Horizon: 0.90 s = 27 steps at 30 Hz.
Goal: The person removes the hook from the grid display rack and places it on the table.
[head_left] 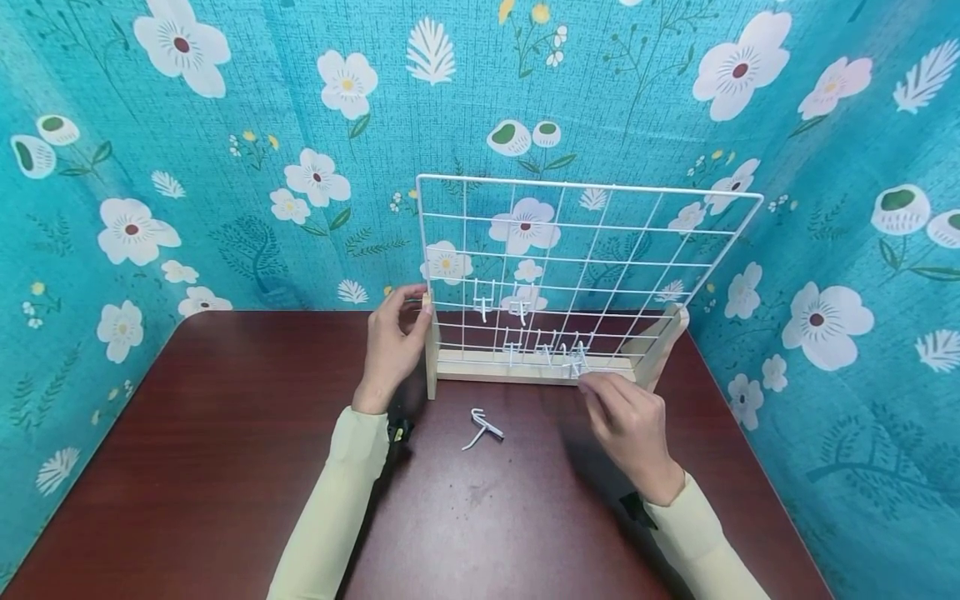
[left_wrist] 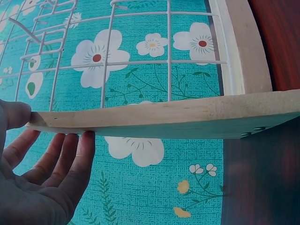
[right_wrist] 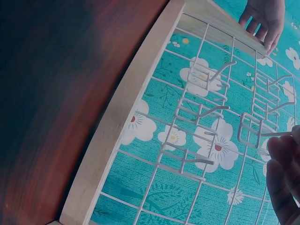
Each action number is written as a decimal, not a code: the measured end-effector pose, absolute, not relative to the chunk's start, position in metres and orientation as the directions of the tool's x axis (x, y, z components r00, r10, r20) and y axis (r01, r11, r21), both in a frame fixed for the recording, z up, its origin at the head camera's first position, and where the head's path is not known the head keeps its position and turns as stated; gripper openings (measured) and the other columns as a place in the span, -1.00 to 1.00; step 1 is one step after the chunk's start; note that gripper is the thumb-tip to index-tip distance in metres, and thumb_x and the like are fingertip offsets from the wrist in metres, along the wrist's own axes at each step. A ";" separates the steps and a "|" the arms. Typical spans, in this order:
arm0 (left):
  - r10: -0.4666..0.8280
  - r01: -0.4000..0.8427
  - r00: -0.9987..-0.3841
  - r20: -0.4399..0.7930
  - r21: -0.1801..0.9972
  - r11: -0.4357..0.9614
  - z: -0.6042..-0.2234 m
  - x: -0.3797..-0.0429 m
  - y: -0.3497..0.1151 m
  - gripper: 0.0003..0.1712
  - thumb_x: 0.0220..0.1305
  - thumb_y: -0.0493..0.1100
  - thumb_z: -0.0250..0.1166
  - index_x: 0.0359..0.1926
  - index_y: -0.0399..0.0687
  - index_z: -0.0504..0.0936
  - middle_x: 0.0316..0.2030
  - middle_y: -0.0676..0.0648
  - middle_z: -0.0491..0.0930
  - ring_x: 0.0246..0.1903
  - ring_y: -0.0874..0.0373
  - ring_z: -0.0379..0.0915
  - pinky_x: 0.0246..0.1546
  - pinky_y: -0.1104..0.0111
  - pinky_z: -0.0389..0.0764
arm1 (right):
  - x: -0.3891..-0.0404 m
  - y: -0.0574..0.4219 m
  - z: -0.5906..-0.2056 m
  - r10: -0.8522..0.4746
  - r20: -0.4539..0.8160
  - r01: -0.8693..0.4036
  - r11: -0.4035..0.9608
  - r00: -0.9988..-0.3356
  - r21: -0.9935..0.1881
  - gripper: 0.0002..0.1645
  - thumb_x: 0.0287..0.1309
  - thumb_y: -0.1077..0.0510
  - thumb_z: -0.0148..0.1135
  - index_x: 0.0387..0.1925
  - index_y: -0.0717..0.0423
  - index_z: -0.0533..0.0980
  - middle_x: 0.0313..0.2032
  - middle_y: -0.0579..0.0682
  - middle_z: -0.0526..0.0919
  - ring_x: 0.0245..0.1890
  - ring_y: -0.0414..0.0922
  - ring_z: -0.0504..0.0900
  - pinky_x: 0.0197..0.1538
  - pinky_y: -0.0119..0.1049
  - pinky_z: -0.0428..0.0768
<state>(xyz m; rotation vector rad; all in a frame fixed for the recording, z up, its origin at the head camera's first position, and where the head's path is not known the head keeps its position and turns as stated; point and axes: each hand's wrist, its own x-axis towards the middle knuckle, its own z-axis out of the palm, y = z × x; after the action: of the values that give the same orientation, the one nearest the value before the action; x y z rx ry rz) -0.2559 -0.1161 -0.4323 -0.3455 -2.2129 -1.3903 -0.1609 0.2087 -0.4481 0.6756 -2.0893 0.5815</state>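
Right hand curled, wire hook pinched by its prong: likely light, stiff, best held there! Ten o'clock from there, wooden upright gripped by the left hand.

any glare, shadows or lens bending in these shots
Head view: a pale sheen on the table, a soft shadow beside the right hand; left wrist view: the left hand looks dim; right wrist view: the wooden base bar bows, likely lens distortion, and the table darkens at upper left.
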 end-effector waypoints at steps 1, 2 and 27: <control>-0.049 0.462 -0.843 0.536 0.768 0.444 -0.432 -0.256 -0.116 -0.65 0.35 -0.13 0.22 0.11 -0.08 0.56 0.00 -0.07 0.62 -0.05 0.11 0.65 -0.27 0.33 0.74 | -0.161 0.208 -0.448 -0.254 0.829 -0.648 0.744 -0.498 -0.161 -0.65 0.35 -0.01 0.11 -0.24 0.14 0.69 -0.34 0.00 0.76 -0.38 -0.07 0.74 -0.31 -0.13 0.70; -0.049 0.461 -0.844 0.534 0.769 0.442 -0.432 -0.256 -0.116 -0.65 0.35 -0.12 0.22 0.11 -0.07 0.56 0.00 -0.07 0.62 -0.05 0.11 0.64 -0.26 0.33 0.74 | -0.161 0.208 -0.448 -0.255 0.829 -0.648 0.744 -0.498 -0.160 -0.66 0.35 -0.01 0.11 -0.24 0.13 0.69 -0.34 0.00 0.76 -0.39 -0.08 0.74 -0.31 -0.13 0.70; -0.046 0.458 -0.846 0.530 0.769 0.446 -0.431 -0.255 -0.117 -0.66 0.35 -0.12 0.22 0.11 -0.02 0.56 0.02 -0.08 0.62 -0.04 0.08 0.65 -0.23 0.31 0.74 | -0.154 0.203 -0.456 -0.275 0.839 -0.671 0.729 -0.469 -0.136 -0.86 0.07 0.28 0.33 -0.28 0.12 0.68 -0.36 -0.02 0.74 -0.47 -0.13 0.70 -0.45 -0.19 0.63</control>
<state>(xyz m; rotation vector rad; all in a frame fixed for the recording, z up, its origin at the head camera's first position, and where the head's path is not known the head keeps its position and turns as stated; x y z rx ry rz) -0.2546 -0.1165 -0.4313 -0.3450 -2.2197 -1.3935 -0.1540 0.2029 -0.4562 0.7159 -2.0610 0.5777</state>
